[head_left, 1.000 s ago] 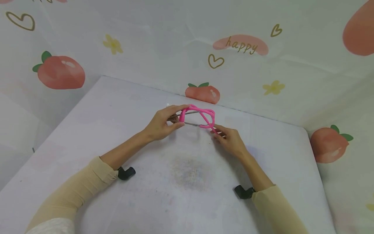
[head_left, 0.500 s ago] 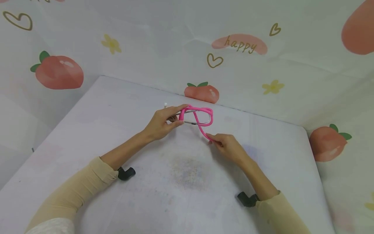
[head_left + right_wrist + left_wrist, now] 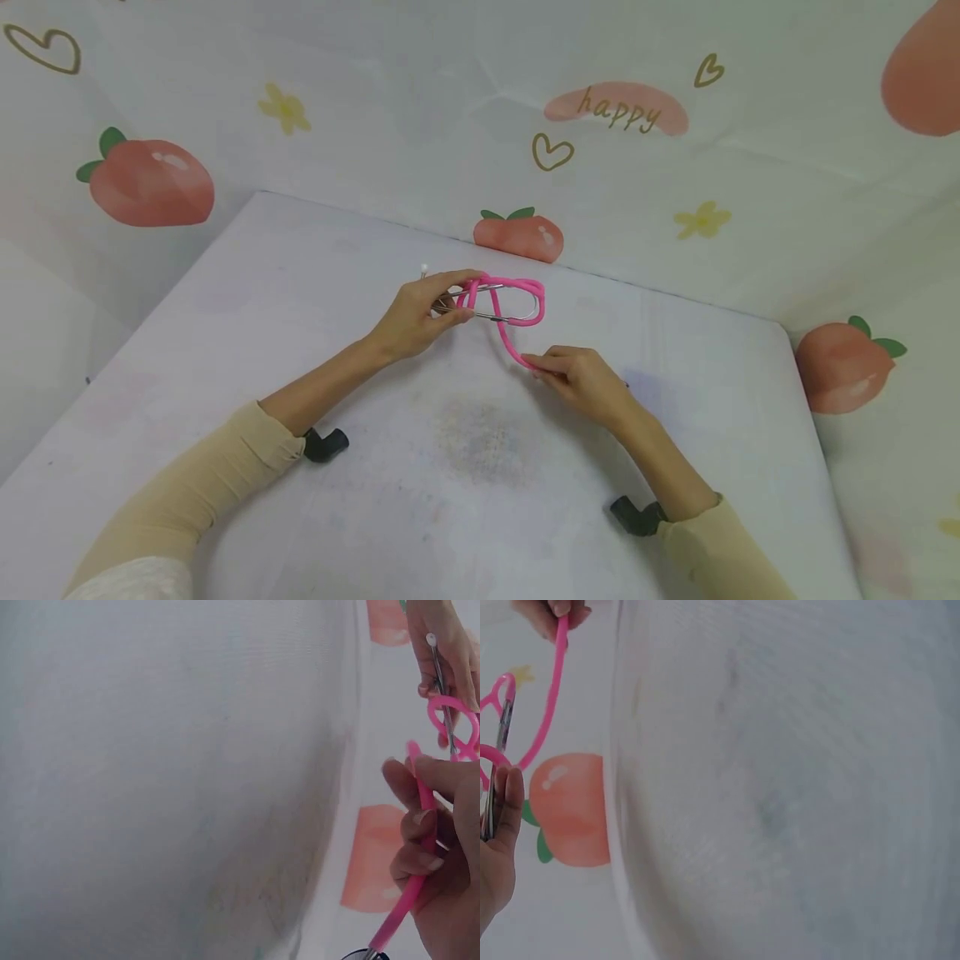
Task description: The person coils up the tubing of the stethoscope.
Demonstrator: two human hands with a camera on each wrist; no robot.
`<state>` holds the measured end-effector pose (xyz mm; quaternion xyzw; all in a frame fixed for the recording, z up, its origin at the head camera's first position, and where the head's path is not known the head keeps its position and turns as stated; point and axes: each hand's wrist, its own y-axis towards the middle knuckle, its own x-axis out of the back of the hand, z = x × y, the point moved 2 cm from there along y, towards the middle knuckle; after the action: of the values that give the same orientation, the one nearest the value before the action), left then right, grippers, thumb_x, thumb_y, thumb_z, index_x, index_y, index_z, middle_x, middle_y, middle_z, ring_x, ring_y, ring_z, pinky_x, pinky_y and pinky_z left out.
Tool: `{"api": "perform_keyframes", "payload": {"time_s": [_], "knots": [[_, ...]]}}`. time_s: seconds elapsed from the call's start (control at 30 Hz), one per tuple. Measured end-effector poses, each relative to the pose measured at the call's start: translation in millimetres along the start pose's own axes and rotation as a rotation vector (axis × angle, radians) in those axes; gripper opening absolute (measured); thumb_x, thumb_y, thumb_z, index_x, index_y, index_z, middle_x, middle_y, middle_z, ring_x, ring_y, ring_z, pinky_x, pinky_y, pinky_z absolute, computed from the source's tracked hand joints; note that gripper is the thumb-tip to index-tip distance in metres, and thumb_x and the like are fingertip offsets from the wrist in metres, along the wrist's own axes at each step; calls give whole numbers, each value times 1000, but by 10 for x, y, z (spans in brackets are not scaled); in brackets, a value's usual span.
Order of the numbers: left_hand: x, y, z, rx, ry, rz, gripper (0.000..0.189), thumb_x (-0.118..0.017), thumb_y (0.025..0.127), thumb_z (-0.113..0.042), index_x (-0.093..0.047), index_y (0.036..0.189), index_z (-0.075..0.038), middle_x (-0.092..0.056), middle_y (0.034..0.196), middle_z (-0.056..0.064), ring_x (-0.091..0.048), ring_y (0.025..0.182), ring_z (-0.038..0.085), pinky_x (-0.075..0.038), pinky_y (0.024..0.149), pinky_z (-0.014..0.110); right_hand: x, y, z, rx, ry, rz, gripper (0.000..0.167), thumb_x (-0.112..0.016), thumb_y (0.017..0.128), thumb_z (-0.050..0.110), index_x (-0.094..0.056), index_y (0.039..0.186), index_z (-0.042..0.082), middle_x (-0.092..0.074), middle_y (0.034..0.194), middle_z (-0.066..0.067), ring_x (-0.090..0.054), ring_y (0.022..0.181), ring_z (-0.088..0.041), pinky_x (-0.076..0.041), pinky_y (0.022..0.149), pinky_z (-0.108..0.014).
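A stethoscope with pink tubing [image 3: 543, 304] and metal ear tubes [image 3: 487, 316] is held up over the table between both hands. My left hand [image 3: 412, 321] grips the ear tubes between thumb and fingers, where the tubing is wound round them in loops. One white ear tip [image 3: 424, 268] pokes out above that hand. My right hand [image 3: 588, 379] pinches the trailing length of tubing, lower and to the right. In the right wrist view the tubing [image 3: 409, 896] runs through the curled fingers, and part of the round chest piece [image 3: 365, 955] shows below them.
A white table [image 3: 360, 517] lies under the hands, with a greyish smudge [image 3: 487, 437] in its middle. A cloth backdrop [image 3: 420, 108] printed with peaches and hearts rises behind it. Black angled pieces [image 3: 327, 446] jut from beside both sleeves.
My right hand has moved down and slightly left, drawing the tubing's trailing length from across the loop to below it. An extra pink strand shows beside my left fingers, which have stayed put.
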<state>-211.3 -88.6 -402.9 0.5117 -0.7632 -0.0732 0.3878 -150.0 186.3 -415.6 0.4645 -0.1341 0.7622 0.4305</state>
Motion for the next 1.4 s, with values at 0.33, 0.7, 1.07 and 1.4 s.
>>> {"api": "perform_keyframes", "payload": {"time_s": [0.33,0.7,1.07,1.4], "knots": [[-23,15,0,47,45,13,56,-79,86,-13,-57,137,-12,-66,116,6,-64,79,12,-56,75,29,46,59,109,118,-21,-10,35,-81,81,3,-76,115,11,-66,82,5,-51,66,-6,-47,57,-20],[-63,14,-20,87,26,58,54,-75,91,-17,-53,140,-14,-64,117,7,-63,82,14,-56,76,30,70,157,263,207,3,20,32,-81,80,3,-77,112,9,-69,84,3,-57,70,-7,-51,62,-21],[-68,-4,-45,84,57,99,46,-71,94,-20,-58,138,-16,-64,119,3,-62,86,15,-56,77,29,171,229,372,270,34,-47,31,-81,80,2,-78,110,9,-69,87,0,-57,71,-10,-48,59,-20],[-88,-13,-47,60,52,113,53,-78,88,-19,-58,138,-16,-64,114,4,-64,79,11,-56,73,26,254,280,409,226,199,-122,30,-80,81,1,-76,110,4,-75,97,-4,-60,67,-8,-53,58,-21]]}}
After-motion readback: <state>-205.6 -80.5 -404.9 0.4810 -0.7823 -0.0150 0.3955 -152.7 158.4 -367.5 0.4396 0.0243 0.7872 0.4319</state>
